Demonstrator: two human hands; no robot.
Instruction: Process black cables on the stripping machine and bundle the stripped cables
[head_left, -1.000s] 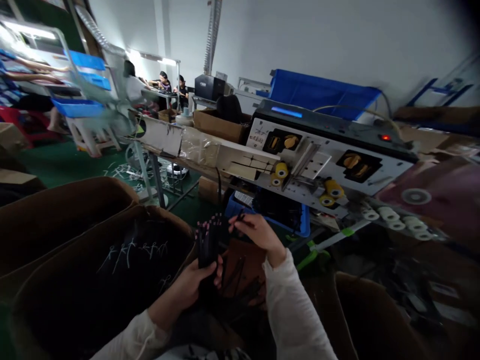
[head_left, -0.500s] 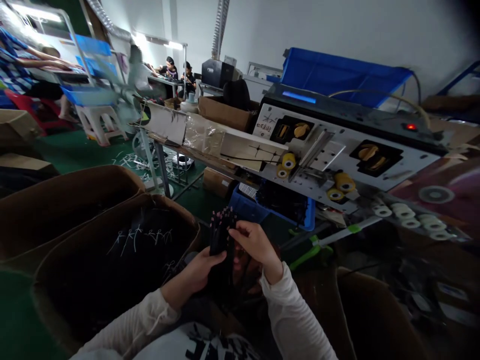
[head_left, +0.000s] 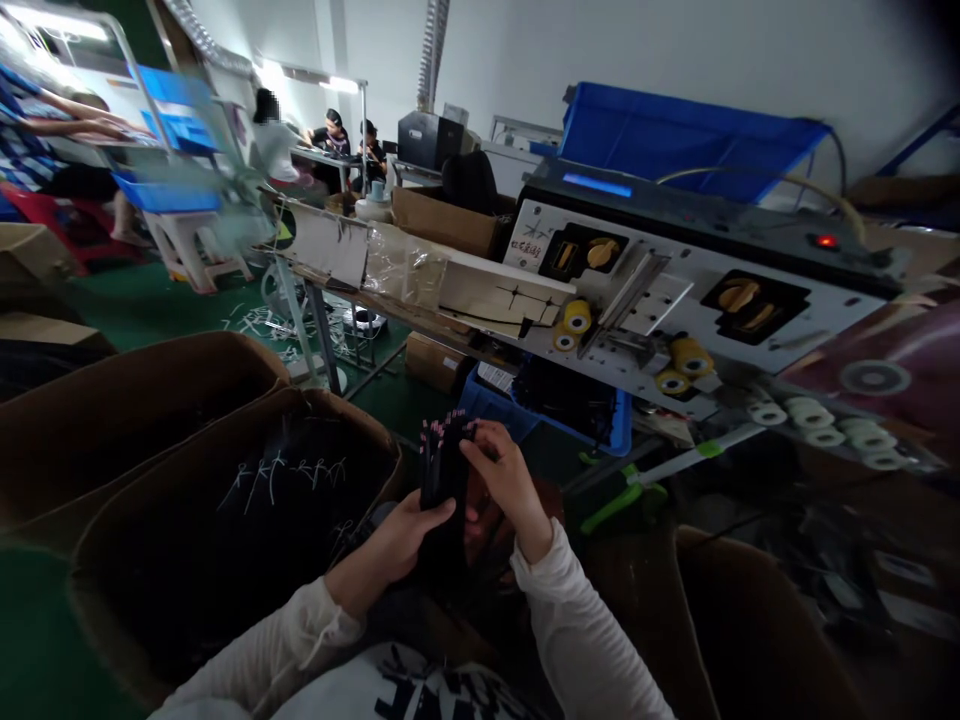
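Note:
A bundle of black cables stands roughly upright in front of my body, its pinkish cut ends pointing up. My left hand is closed round the lower part of the bundle, thumb across its front. At the upper right side, my right hand has thumb and fingers closed against the cables just below their ends. Its fingertips are partly hidden, and the bundle's lower end is lost in the dark. To the left, a large cardboard box holds a dark mass of black cables with white ties.
Ahead on a bench is a cable machine with yellow rollers. A blue crate with black cables sits underneath. Another open carton stands at my right. A fan and several seated people are farther back.
My right hand has shifted slightly upward along the bundle, and its fingers have moved nearer the cable ends. The left hand keeps its grip. The camera view has moved slightly.

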